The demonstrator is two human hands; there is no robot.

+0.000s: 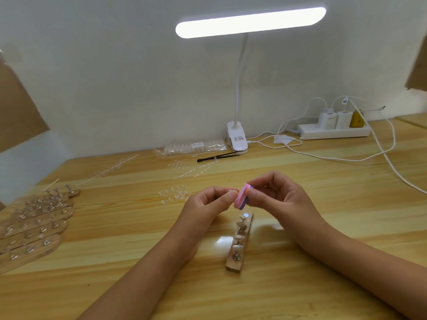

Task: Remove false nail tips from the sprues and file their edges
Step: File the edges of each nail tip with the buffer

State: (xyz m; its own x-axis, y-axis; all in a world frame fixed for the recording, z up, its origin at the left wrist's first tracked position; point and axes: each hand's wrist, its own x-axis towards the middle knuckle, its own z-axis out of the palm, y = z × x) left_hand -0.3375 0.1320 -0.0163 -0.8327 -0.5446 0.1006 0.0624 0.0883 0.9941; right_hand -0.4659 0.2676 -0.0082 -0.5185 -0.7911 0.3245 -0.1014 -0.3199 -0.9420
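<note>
We judge that short, light strokes serve best here. Our right hand (277,195) pinches the file block (241,196) and should hold it square to the edge, while our left hand (208,202) pinches the nail tip (231,192) steady at the block's nine o'clock. The table (300,227) is glossy grained wood. The block is a pink-and-purple slab. Loose tips (174,194) at the left hand's nine o'clock are small, clear, curved shells.

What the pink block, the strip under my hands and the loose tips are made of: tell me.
File block in the right hand: probably foam, matte, pink and purple layers. Strip: wood, tan with grain, carrying shiny, seemingly metal studs. Loose tips: clear glossy plastic; the table shows through.
</note>
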